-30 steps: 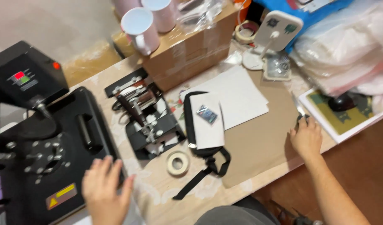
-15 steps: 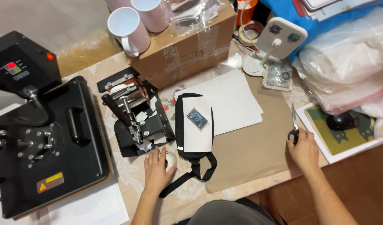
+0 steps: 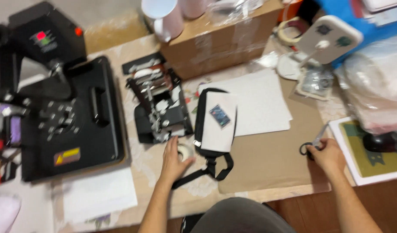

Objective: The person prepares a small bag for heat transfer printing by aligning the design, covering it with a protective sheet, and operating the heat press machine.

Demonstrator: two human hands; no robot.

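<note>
My left hand (image 3: 173, 160) rests on a roll of pale tape (image 3: 185, 150) on the table, fingers curled around it. Just right of it lies a black-and-white waist bag (image 3: 215, 121) with a small printed patch and a black strap (image 3: 207, 170). My right hand (image 3: 326, 156) grips the black handles of a pair of scissors (image 3: 313, 142) over a sheet of brown paper (image 3: 272, 164), blades pointing away from me.
A large black heat press (image 3: 64, 108) fills the left side, and a smaller black mug press (image 3: 159, 105) stands behind the tape. White paper (image 3: 259, 99), a cardboard box (image 3: 220, 34) with white mugs (image 3: 164, 17), plastic bags (image 3: 375, 86) and a framed picture (image 3: 371, 151) crowd the table.
My left hand came from the heat press to the tape roll and now closes around it. My right hand stays by the scissors at the right edge.
</note>
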